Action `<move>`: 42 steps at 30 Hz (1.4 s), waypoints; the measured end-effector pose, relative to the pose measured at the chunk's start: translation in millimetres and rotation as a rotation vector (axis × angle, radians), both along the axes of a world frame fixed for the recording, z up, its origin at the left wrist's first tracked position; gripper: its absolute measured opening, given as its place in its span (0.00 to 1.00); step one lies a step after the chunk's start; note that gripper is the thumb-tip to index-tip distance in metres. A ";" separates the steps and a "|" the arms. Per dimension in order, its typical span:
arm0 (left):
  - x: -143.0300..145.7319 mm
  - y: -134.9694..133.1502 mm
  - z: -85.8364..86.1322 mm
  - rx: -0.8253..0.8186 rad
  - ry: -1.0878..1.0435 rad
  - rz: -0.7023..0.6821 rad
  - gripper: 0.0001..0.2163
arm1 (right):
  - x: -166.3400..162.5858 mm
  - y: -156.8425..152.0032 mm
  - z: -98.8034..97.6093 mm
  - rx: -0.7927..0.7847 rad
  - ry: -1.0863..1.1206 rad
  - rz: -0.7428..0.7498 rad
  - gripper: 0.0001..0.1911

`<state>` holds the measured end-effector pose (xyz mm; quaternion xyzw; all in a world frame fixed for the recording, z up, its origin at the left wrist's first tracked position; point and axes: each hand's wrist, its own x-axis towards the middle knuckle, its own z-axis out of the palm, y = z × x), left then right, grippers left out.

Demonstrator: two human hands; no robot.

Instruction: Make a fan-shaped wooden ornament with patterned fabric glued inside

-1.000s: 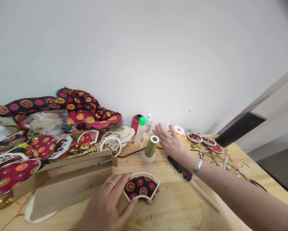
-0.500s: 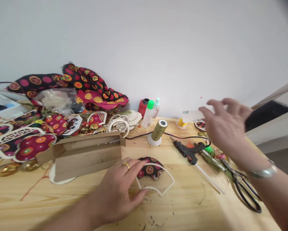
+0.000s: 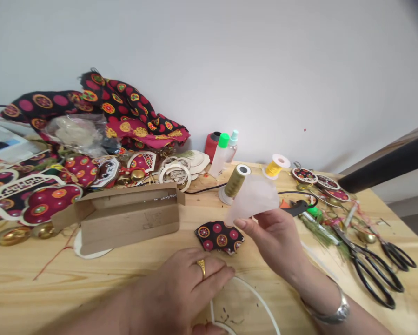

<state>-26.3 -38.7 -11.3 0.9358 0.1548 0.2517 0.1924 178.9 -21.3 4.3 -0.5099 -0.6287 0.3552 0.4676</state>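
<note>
My left hand (image 3: 184, 288) grips a thin, white, curved-edged frame (image 3: 261, 302) low over the table, fingers at its upper corner and thumb near its inner curve. The frame's lower part runs out of view. Between thumb and fingers of my right hand (image 3: 275, 242) is a bent sheet of translucent white plastic (image 3: 255, 197), raised above the table. Just beyond my left fingers lies a fan-shaped piece of patterned fabric (image 3: 219, 236), black with red dots and round motifs. My right hand and the sheet hide most of the glue gun (image 3: 297, 208).
An open cardboard box (image 3: 128, 228) stands left of centre. Ornaments (image 3: 51, 204) and bunched fabric (image 3: 121, 100) fill the back left. Spools of olive thread (image 3: 235, 182) and yellow thread (image 3: 275, 166) stand behind. Scissors (image 3: 369, 265) lie at right, near a black bar (image 3: 386, 163).
My right hand has come from the back right toward the centre with the translucent sheet. My left hand has drawn the white frame nearer, off the fabric piece. The view has shifted slightly.
</note>
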 end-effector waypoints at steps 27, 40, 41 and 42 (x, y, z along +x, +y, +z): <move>0.3 -3.8 -3.0 -0.059 0.033 -0.016 0.23 | -26.1 0.5 -24.8 -0.206 0.014 -0.005 0.09; 1.1 -2.6 -3.0 -0.060 0.015 0.023 0.20 | -24.1 3.2 -22.1 -0.201 -0.003 0.007 0.08; 1.3 -2.6 -2.8 -0.063 0.013 0.024 0.21 | -24.6 4.3 -22.0 -0.236 0.051 0.014 0.08; 1.5 -2.8 -2.5 -0.065 0.011 0.026 0.21 | -25.0 5.3 -21.8 -0.273 0.097 0.016 0.08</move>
